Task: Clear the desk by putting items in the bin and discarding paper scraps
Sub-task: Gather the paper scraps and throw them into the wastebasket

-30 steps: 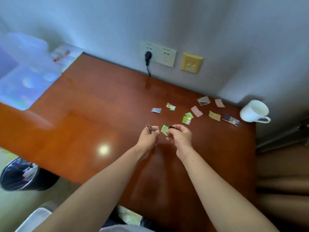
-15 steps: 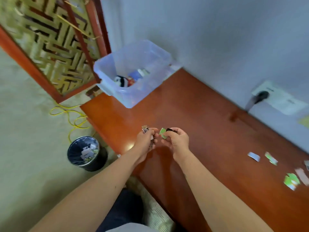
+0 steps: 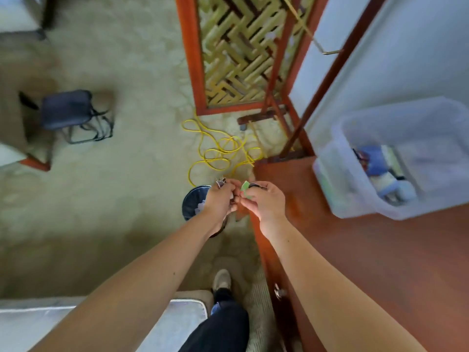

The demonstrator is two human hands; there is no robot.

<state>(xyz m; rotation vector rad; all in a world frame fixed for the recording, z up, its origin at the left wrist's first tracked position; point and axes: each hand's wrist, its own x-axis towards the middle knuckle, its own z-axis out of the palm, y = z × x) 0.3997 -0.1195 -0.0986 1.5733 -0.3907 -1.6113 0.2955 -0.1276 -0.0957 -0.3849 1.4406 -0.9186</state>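
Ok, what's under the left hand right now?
The black wastebasket sits below the left hand, with pale paper scraps showing inside. The hand covers much of its opening, so the rest inside is hidden.

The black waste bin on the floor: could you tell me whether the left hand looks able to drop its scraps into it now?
Probably yes: the left hand, gripping paper scraps, sits over the open waste bin, with nothing visible between them.
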